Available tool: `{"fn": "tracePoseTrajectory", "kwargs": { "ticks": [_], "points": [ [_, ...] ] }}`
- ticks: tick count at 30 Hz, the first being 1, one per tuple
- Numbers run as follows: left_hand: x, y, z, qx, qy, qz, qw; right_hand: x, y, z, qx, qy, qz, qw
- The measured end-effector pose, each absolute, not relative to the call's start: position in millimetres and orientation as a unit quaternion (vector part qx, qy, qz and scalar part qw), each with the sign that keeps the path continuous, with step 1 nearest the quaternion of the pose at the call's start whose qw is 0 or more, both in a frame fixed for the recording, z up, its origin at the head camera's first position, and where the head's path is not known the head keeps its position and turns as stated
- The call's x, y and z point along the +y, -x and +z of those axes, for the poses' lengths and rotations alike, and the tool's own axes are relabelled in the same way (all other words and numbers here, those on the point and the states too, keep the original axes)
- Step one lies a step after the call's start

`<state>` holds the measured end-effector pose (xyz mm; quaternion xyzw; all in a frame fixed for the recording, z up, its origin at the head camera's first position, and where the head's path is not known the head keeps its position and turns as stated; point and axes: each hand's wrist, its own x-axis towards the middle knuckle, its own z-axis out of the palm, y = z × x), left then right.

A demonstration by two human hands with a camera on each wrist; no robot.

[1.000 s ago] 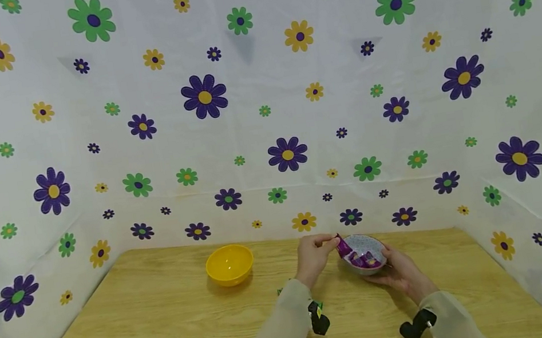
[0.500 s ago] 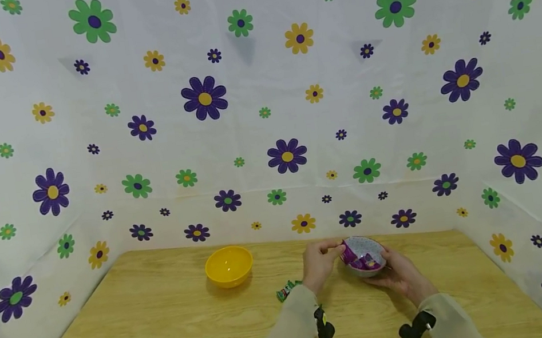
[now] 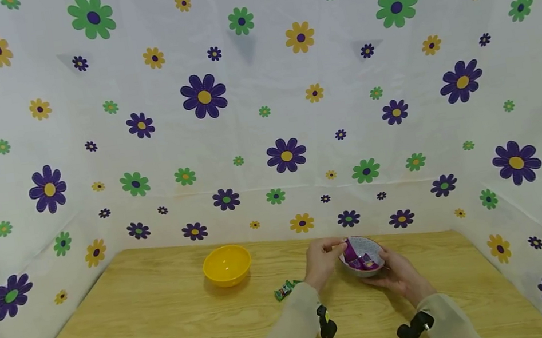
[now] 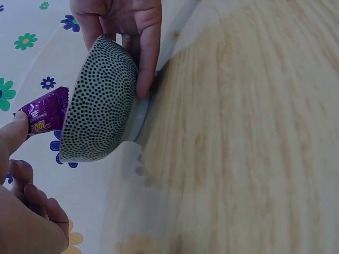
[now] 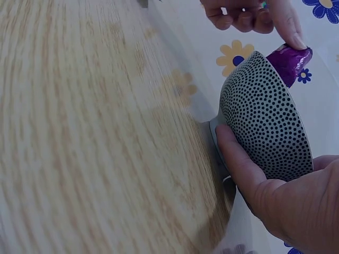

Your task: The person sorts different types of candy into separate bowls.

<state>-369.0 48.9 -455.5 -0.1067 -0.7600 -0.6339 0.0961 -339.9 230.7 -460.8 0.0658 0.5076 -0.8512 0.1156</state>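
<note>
A small bowl with a speckled inside (image 3: 366, 244) is held by my right hand (image 3: 407, 280), fingers under it and thumb near the rim. Black dots cover its outer wall (image 4: 100, 106) in the left wrist view. My left hand (image 3: 318, 265) pinches a purple wrapped candy (image 4: 46, 111) by one end, at the bowl's left rim. The candy's other end is partly hidden behind the rim. More purple wrapped candies (image 3: 367, 263) lie inside the bowl. Beside my left wrist, a green wrapped candy (image 3: 284, 290) rests on the table, with more green partly hidden by the sleeve.
A yellow bowl (image 3: 228, 268) stands on the wooden table (image 3: 168, 322), left of both hands. White flower-print cloth (image 3: 246, 138) encloses the table at the back and both sides. Each wrist carries a black camera mount (image 3: 326, 323).
My left hand has shifted slightly right and down, bringing the pinched purple candy lower at the bowl's rim. The green candy shows more from behind the left sleeve. My right hand keeps its grip.
</note>
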Motion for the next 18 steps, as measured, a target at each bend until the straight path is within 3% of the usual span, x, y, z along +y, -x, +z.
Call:
{"fn": "tracePoseTrajectory", "kwargs": {
  "ticks": [18],
  "points": [
    [28,371,-463,-0.762,0.141,-0.629,0.058,231,342,-462,0.511,-0.065,-0.850,0.115]
  ]
}}
